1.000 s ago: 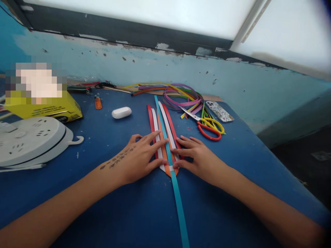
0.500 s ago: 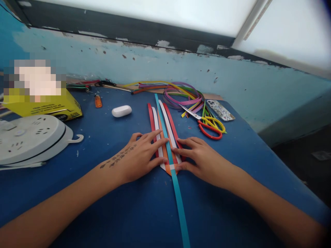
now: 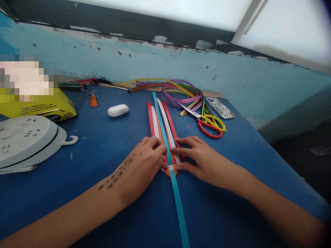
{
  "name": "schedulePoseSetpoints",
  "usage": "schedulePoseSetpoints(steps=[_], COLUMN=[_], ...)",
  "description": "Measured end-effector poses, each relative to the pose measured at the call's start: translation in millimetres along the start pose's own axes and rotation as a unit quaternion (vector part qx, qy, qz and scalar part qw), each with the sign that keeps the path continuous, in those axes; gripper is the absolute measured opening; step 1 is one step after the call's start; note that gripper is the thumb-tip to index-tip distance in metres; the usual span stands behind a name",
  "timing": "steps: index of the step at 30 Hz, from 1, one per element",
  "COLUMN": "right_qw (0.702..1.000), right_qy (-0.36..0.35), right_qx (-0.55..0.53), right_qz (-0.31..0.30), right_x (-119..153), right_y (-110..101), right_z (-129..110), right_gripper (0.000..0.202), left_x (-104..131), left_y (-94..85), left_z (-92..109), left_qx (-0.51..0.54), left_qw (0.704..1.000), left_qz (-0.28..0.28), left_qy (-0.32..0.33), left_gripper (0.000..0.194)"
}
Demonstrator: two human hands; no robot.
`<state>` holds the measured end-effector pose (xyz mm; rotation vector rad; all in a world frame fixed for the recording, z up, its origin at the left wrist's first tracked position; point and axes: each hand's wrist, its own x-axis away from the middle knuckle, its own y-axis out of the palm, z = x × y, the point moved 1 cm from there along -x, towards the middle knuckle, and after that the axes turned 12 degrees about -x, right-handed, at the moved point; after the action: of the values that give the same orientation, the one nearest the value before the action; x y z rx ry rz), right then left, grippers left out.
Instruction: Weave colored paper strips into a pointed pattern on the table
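Note:
Several flat plastic-looking strips lie lengthwise on the blue table, joined at a pointed near end [image 3: 172, 173]. A long teal strip [image 3: 179, 206] runs down the middle, with white [image 3: 166, 120], red [image 3: 170, 120] and orange strips on both sides. My left hand [image 3: 137, 172] is on the left side of this bundle, its fingers curled and thumb and index closed on strips near the joined end; the exact grip is partly hidden. My right hand [image 3: 207, 160] rests on the right side, fingers spread, tips pressing the white and red strips.
Scissors [image 3: 210, 127] and a phone [image 3: 219, 107] lie at the right, beside coiled coloured strips [image 3: 183, 93]. A white earbud case [image 3: 118, 110], an orange lighter [image 3: 93, 100], a yellow box [image 3: 51, 106] and a white cable reel [image 3: 33, 141] are at the left.
My left hand's fingers, stretched across the strips before, are now curled in closer to the joined end. My right hand stays nearly the same. The view has shifted slightly.

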<state>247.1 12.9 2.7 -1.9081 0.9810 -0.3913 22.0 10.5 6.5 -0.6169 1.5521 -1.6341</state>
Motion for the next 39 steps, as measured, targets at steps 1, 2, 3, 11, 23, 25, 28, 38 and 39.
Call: schedulePoseSetpoints(steps=[1, 2, 3, 11, 23, 25, 28, 38, 39], right_qw=[1.000, 1.000, 1.000, 1.000, 0.999, 0.999, 0.999, 0.998, 0.998], right_qy=[0.001, 0.004, 0.008, 0.011, 0.016, 0.015, 0.011, 0.005, 0.004], right_qx=[0.000, 0.002, 0.004, 0.018, 0.015, 0.013, 0.015, 0.024, 0.024], right_qz=[-0.004, -0.009, -0.011, -0.008, 0.047, 0.045, 0.043, 0.049, 0.050], right_x=[0.1, 0.1, 0.1, 0.2, -6.2, -6.1, -5.4, -6.9, -7.1], right_y=[-0.3, -0.6, -0.8, -0.9, 9.9, 9.6, 9.6, 12.8, 12.7], right_z=[-0.8, -1.4, -2.0, -2.6, 10.0, 9.5, 8.3, 10.8, 11.0], right_gripper=[0.043, 0.042, 0.042, 0.042, 0.041, 0.042, 0.044, 0.045, 0.045], left_x=[0.0, 0.0, 0.2, 10.4, 1.1, 0.9, 1.1, 0.6, 0.8], left_y=[0.3, 0.7, 1.1, 2.9, 5.3, 4.2, 2.5, 3.3, 2.8], left_z=[1.1, 1.6, 1.7, 7.8, -5.8, -5.5, -4.3, -6.0, -5.9], left_qx=[0.018, 0.030, 0.036, 0.014, 0.019, 0.011, -0.012, -0.052, -0.053], left_qw=[1.000, 0.999, 0.999, 1.000, 0.997, 0.997, 0.997, 0.997, 0.997], left_qz=[-0.009, -0.018, -0.022, -0.008, 0.046, 0.048, 0.051, 0.045, 0.043], left_qy=[-0.004, -0.009, -0.015, -0.017, 0.061, 0.062, 0.059, 0.046, 0.044], left_gripper=[0.008, 0.010, 0.011, 0.024, 0.015, 0.015, 0.018, 0.025, 0.025])
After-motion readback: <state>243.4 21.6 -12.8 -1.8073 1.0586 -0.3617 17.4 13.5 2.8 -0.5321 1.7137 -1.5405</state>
